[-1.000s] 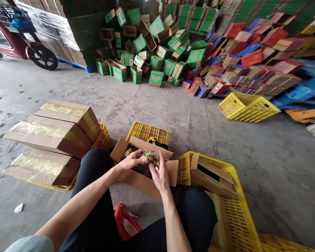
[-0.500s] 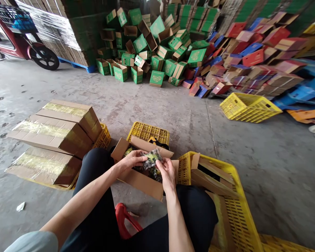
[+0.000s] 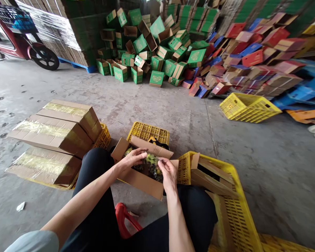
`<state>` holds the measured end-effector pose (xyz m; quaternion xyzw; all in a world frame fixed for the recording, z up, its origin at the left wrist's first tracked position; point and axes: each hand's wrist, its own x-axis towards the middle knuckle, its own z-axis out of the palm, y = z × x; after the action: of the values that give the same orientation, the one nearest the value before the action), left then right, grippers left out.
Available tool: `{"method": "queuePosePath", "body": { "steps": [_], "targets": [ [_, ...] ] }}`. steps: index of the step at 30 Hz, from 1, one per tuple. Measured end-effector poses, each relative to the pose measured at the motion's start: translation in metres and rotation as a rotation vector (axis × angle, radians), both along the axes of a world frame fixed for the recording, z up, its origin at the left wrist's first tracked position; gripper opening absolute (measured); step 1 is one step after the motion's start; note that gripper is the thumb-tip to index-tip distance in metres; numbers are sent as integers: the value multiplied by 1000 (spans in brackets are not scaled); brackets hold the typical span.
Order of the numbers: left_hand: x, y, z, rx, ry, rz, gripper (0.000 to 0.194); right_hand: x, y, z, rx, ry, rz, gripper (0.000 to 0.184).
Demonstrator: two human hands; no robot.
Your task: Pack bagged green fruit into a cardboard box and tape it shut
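An open cardboard box (image 3: 140, 180) rests across my knees, with dark and green packets inside. My left hand (image 3: 132, 159) is curled over the box's left side, fingers closed on a clear green packet (image 3: 151, 160). My right hand (image 3: 168, 171) pinches the same packet's right edge just above the box. Both hands hold it low over the other packets.
Three taped cardboard boxes (image 3: 55, 134) lie on a yellow crate at my left. A yellow crate (image 3: 227, 196) with flat cardboard stands at my right, another (image 3: 148, 132) behind the box. Green boxes (image 3: 147, 45) and red and blue boxes (image 3: 252, 52) pile up beyond. A red stool (image 3: 124, 218) shows between my legs.
The packet was held up and turned between both hands, then lowered toward the box. My right hand shifted from beneath it to its right edge.
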<state>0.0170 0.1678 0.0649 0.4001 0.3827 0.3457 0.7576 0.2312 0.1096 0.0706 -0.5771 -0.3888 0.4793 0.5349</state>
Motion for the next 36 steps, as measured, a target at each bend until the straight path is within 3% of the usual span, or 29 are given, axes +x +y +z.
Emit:
{"method": "queuePosePath", "body": {
  "steps": [6, 9, 12, 17, 21, 25, 29, 31, 36],
  "targets": [
    [-1, -3, 2, -203, 30, -93, 86, -1, -4, 10, 119, -41, 28, 5],
    [0, -5, 5, -171, -21, -188, 75, -2, -5, 12, 169, -46, 48, 6],
    [-1, -4, 4, -102, -48, -154, 63, -3, -4, 12, 155, -11, 55, 2],
    [-2, 0, -3, 38, 13, -32, 67, -4, -3, 6, -48, 147, 21, 50],
    [1, -1, -5, 281, 119, -30, 72, -4, -3, -2, -148, 161, 16, 63],
    [-1, 4, -6, 545, 229, 24, 66, 5, 0, -12, -113, -84, 3, 58],
    [-13, 17, -9, 735, 653, 115, 47, 11, 1, -18, -13, -492, -14, 41],
    [-20, 21, -9, 803, 846, 39, 49, 8, 0, -17, 60, -665, 28, 32],
    [-21, 10, -6, 922, 1109, -230, 65, -14, -8, -14, 210, -994, 95, 14]
  ]
}}
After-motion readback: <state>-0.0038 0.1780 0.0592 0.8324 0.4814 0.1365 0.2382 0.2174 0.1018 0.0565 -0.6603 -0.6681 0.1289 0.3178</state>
